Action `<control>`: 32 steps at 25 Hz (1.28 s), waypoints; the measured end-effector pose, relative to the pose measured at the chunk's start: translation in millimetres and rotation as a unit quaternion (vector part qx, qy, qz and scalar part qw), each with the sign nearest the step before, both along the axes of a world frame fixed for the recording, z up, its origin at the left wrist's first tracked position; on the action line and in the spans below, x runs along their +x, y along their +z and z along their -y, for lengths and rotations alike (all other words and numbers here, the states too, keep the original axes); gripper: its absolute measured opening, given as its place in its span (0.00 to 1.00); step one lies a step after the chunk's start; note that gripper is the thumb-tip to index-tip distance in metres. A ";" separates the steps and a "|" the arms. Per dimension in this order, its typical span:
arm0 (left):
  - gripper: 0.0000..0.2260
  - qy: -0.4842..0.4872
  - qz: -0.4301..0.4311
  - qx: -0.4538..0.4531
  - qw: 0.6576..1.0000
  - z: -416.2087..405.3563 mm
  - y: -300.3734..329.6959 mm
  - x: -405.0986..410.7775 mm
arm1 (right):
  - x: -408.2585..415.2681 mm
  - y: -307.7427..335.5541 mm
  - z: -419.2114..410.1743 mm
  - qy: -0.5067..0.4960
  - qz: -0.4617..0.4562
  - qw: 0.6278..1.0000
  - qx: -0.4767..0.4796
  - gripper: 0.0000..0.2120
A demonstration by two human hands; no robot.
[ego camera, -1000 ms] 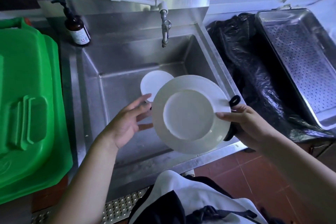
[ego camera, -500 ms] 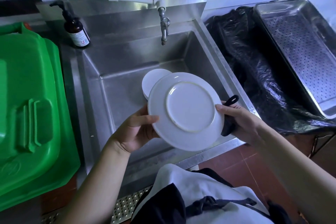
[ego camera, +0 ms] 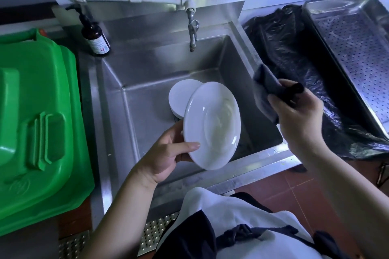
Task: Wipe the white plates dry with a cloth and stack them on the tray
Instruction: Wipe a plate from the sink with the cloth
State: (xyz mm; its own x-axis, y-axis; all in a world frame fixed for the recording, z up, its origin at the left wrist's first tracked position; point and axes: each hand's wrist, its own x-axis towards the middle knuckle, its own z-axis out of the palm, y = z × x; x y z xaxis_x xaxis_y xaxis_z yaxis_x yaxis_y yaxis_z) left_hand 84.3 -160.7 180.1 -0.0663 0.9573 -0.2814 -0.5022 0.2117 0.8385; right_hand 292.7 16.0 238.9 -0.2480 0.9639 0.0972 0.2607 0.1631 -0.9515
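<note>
Flanking the sink [ego camera: 117,90]: green bin [ego camera: 37,122], black bag [ego camera: 294,52], tray [ego camera: 357,48]; left hand [ego camera: 166,153] gripping plate [ego camera: 212,126], right hand [ego camera: 294,115] clutching cloth [ego camera: 265,88].

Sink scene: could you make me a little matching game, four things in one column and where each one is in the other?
Things:
1. white plate
2. dark cloth
3. brown pump bottle
4. perforated metal tray

Places:
A. back left corner of the sink counter
B. in the left hand
C. far right, beside the black bag
D. in the right hand

Pairs: 1-B, 2-D, 3-A, 4-C
</note>
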 end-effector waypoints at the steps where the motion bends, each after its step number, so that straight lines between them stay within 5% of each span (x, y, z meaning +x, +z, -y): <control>1: 0.22 0.001 -0.005 -0.002 1.000 -3.4 3.5 5.7 | -4.1 7.0 4.6 0.084 0.046 0.995 0.024 0.10; 4: 0.21 0.013 -0.003 -0.002 1.000 -11.7 14.1 21.7 | -4.7 15.8 13.2 0.280 0.187 0.941 0.024 0.23; 11: 0.23 -0.001 -0.028 0.011 1.000 -30.8 41.6 52.4 | -8.8 -2.8 -9.4 0.230 0.175 0.954 0.077 0.29; 16: 0.23 0.003 -0.078 0.020 0.997 -43.4 63.5 54.5 | -19.0 2.0 -23.0 0.218 0.085 0.968 0.090 0.28; 20: 0.21 0.026 -0.098 0.013 0.995 -55.3 69.8 67.3 | -27.4 11.6 -13.8 0.268 0.056 0.941 0.197 0.24; 23: 0.22 0.062 -0.049 0.022 0.997 -58.7 69.9 79.0 | -29.9 14.1 -1.4 0.287 0.094 0.904 0.302 0.23; 29: 0.16 0.131 0.079 0.024 0.988 -47.5 61.7 88.5 | -24.4 7.3 9.5 0.327 0.166 0.863 0.348 0.24; 32: 0.21 0.152 0.141 0.075 0.975 -50.0 59.5 91.7 | -20.1 1.3 15.5 0.332 0.213 0.835 0.383 0.25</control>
